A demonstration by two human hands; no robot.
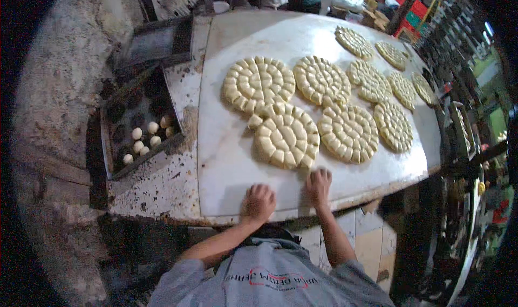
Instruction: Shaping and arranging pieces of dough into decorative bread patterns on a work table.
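My left hand (259, 201) rests as a closed fist on the near part of a white worktop (226, 161). Beside it, my right hand (318, 185) lies flat on the same surface, fingers apart, just below a round disc of cut dough pieces (286, 137). Neither hand holds anything. Several more cut dough rounds (348, 131) lie across the worktop, one large one (259, 83) further back.
A dark tray (110, 145) with several small dough balls (143, 142) sits at the left of the worktop. The counter edge (156, 191) is speckled and worn. Shelves and clutter stand at the right, and a person stands at the far end.
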